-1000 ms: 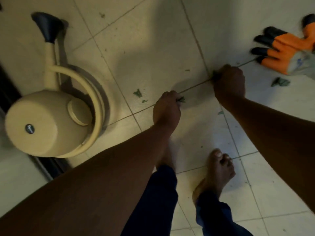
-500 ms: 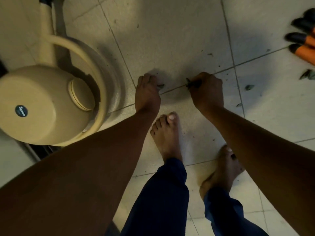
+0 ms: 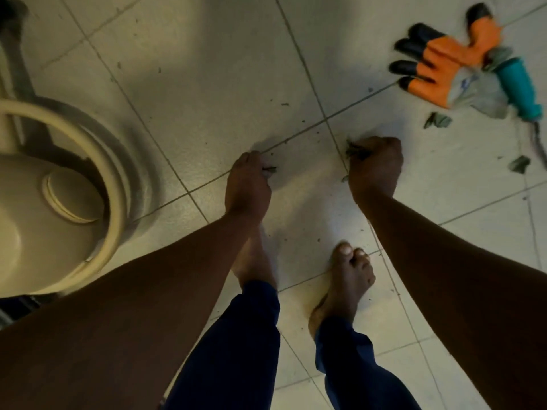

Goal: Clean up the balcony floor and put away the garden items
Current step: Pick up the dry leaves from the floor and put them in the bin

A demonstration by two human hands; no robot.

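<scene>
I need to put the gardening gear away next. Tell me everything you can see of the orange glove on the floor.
The orange gardening glove with black claw-like fingertips lies flat on the pale tiled floor, upper right, fingers pointing left. Its palm looks rubber-coated, its cuff grey fabric. The cuff end touches or overlaps a teal-handled tool. Neither hand touches it; green leaf scraps lie just below it.

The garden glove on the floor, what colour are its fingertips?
Black, on the orange garden glove, clearest in the head view.
</scene>
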